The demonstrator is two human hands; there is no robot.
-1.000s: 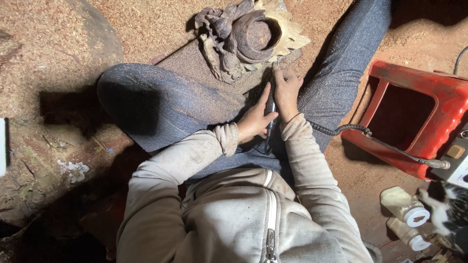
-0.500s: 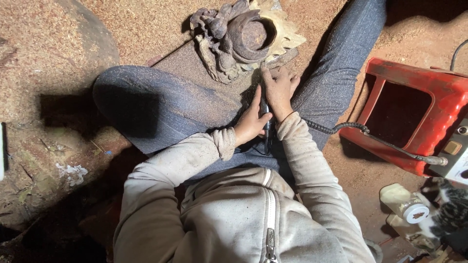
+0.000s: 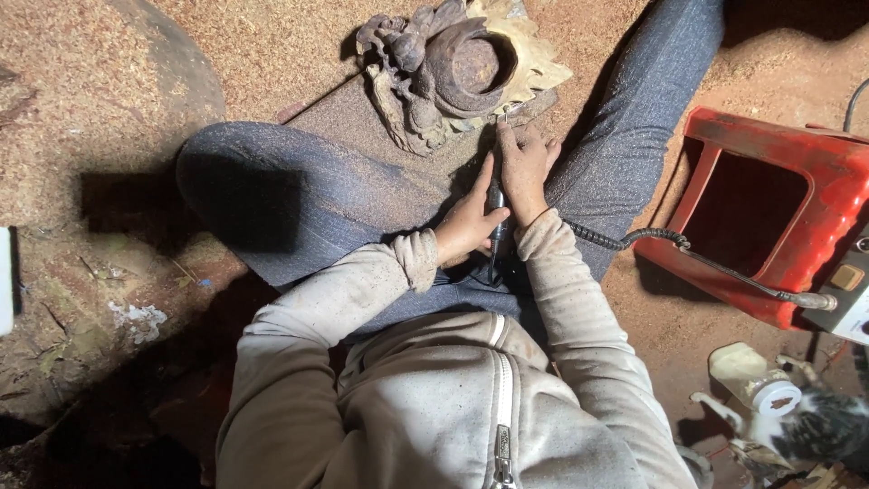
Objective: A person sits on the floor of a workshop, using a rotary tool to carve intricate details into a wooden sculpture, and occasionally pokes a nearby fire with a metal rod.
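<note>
Both hands close around a slim dark rotary carving handpiece [image 3: 495,210], its tip pointing toward 12 o'clock. The right hand [image 3: 525,172] lies over the front of the tool with fingers wrapped and stretched forward, fingertips touching the lower edge of the wood carving [image 3: 453,68]. The left hand [image 3: 466,226] grips the rear of the handpiece from the 7 o'clock side, thumb pressed along the shaft. The tool's bit itself is hidden under the right fingers, so whether it touches the wood cannot be told.

From the back of the handpiece a black flexible shaft cable [image 3: 688,254] runs toward 3 o'clock, to a grey motor unit [image 3: 851,299] at the frame edge, just beside a red plastic stool [image 3: 769,208] lying on its side.

The carving, a dark rounded piece with curling forms and a pale leafy rim, rests on a flat board [image 3: 362,118] between the person's bent legs in grey-blue trousers [image 3: 299,199], at 12 o'clock from the hands. Sawdust covers the floor [image 3: 253,45] all round.

This looks like fine detailing along the carving's near edge. Working further calls for a steady two-handed brace, small strokes, and the cable kept slack.

At 4 o'clock stands a white-capped bottle [image 3: 756,380].
</note>
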